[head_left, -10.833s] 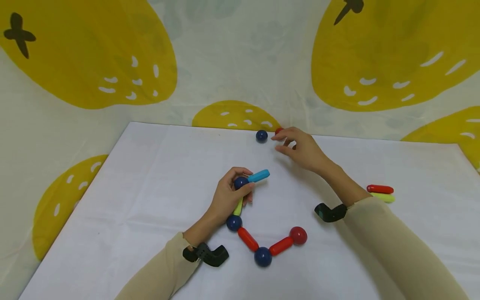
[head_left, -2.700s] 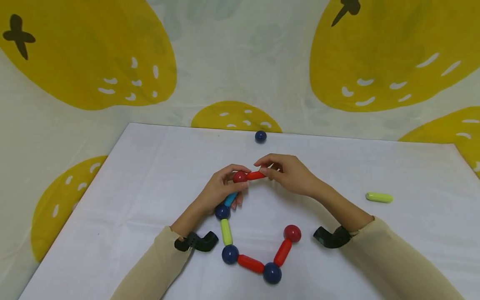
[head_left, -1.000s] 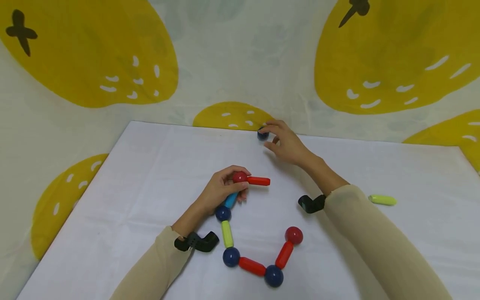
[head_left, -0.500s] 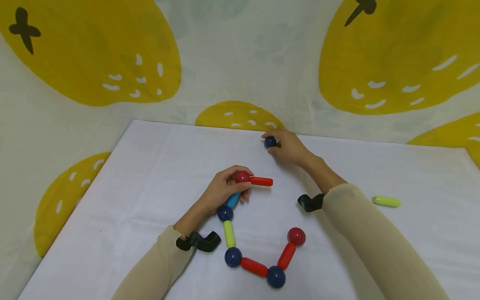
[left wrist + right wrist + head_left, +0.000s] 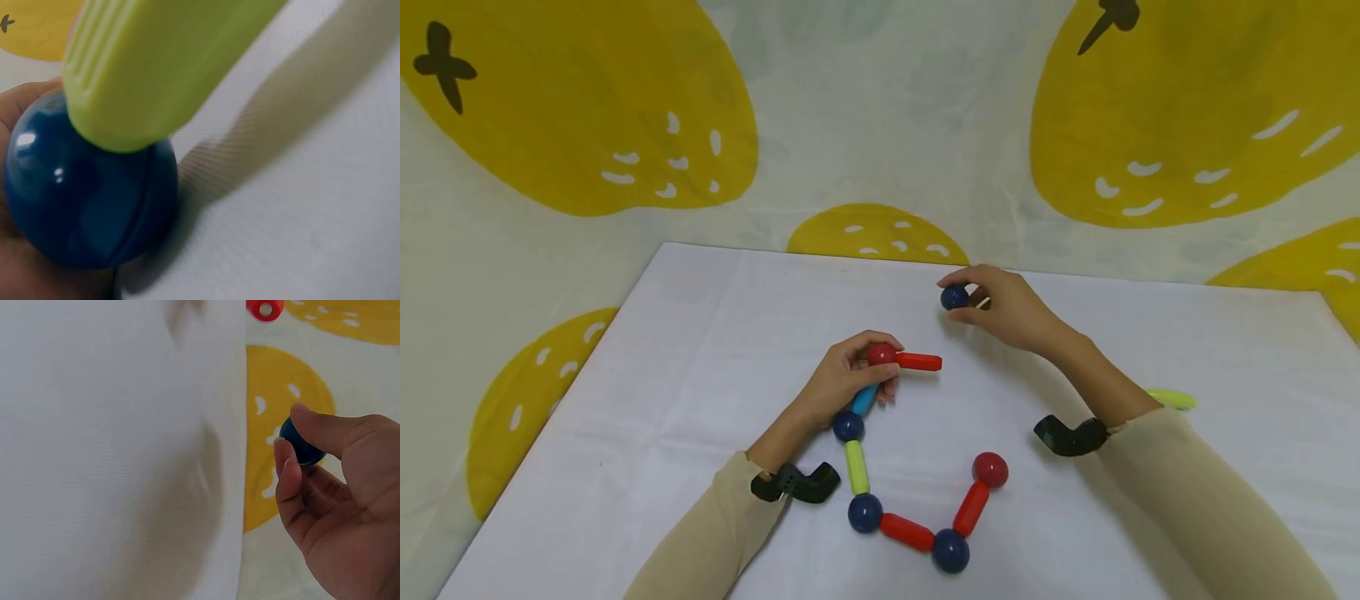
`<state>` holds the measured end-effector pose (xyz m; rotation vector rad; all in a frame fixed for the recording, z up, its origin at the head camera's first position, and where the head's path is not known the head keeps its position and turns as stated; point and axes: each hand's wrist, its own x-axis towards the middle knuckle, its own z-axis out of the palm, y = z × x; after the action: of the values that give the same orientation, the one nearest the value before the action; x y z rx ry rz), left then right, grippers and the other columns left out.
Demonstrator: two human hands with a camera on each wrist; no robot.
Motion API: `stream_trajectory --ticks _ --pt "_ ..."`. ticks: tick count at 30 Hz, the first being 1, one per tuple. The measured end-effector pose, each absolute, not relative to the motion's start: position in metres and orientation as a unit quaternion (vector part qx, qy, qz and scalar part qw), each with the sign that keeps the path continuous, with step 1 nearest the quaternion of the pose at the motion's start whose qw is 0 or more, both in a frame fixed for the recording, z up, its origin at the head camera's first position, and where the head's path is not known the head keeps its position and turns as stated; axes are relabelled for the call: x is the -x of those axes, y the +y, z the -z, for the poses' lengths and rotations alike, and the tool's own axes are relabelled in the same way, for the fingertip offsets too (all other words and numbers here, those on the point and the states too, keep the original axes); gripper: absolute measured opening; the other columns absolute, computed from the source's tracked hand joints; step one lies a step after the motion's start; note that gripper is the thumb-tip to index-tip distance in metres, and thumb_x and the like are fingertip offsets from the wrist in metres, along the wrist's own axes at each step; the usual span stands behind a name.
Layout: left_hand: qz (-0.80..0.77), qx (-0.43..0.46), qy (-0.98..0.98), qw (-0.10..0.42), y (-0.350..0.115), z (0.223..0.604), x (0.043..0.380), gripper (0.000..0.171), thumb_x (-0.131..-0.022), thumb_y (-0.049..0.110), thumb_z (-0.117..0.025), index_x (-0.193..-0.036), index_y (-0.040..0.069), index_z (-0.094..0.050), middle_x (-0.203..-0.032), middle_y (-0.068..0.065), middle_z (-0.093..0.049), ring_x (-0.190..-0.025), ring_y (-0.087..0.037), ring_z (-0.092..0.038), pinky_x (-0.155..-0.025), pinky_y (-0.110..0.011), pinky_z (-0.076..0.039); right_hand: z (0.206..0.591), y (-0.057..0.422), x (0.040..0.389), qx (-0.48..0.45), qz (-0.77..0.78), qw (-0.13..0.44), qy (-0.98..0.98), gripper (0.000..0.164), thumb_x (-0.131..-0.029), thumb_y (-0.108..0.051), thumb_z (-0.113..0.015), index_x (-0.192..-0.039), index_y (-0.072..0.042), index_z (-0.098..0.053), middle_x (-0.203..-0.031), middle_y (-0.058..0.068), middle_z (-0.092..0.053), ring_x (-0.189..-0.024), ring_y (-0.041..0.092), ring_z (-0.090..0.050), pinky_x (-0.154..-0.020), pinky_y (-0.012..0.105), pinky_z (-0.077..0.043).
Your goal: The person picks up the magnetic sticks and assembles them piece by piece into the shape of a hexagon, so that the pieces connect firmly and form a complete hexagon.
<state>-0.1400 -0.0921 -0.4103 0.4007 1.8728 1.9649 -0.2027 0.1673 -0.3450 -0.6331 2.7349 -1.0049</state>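
My left hand [image 5: 842,371] grips a red ball [image 5: 882,354] between thumb and fingers. From that ball a red rod [image 5: 919,362] sticks out to the right. A light blue rod [image 5: 864,400] runs down to a dark blue ball [image 5: 848,426], and a yellow-green rod [image 5: 857,468] continues the chain. Beyond it, a blue ball [image 5: 865,512], a red rod [image 5: 907,532], another blue ball [image 5: 951,551] and a red rod [image 5: 972,508] curve round to a red ball [image 5: 990,470]. Above the far part of the table, my right hand [image 5: 1011,308] pinches a loose dark blue ball [image 5: 955,297].
A loose yellow-green rod [image 5: 1176,399] lies on the right, partly hidden behind my right forearm. The white table [image 5: 715,317] ends at a fruit-print cloth [image 5: 880,125] at the back. Each wrist wears a black camera mount.
Earlier, a red ball and a red rod joined the chain's upper end. Since then my right hand has taken the blue ball from the far edge and brought it nearer. My left hand stays put.
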Motion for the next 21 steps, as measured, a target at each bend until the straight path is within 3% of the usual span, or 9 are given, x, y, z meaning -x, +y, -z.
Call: stream_trajectory --ticks 10,21 --pt "-0.694 -0.153 0.678 0.185 -0.095 0.41 0.141 0.029 -0.093 0.015 -0.065 -0.121 0.009 -0.059 -0.085 -0.023 -0.062 -0.065 -0.03 -0.059 -0.066 -0.029 -0.054 0.347 0.177 0.152 0.212 0.375 0.1 0.897 0.04 -0.085 -0.024 -0.075 -0.122 -0.017 -0.062 -0.108 -0.002 -0.062 -0.084 0.017 -0.058 -0.07 0.034 -0.051" --pt "-0.694 -0.155 0.679 0.18 -0.097 0.41 0.142 0.029 -0.092 0.015 -0.065 -0.12 0.012 -0.06 -0.082 -0.017 -0.06 -0.063 -0.026 -0.057 -0.063 -0.029 -0.053 0.362 0.173 0.131 0.208 0.405 0.124 0.882 0.041 -0.081 -0.018 -0.078 -0.118 -0.018 -0.061 -0.09 -0.001 -0.062 -0.074 0.016 -0.059 -0.062 0.028 -0.051"
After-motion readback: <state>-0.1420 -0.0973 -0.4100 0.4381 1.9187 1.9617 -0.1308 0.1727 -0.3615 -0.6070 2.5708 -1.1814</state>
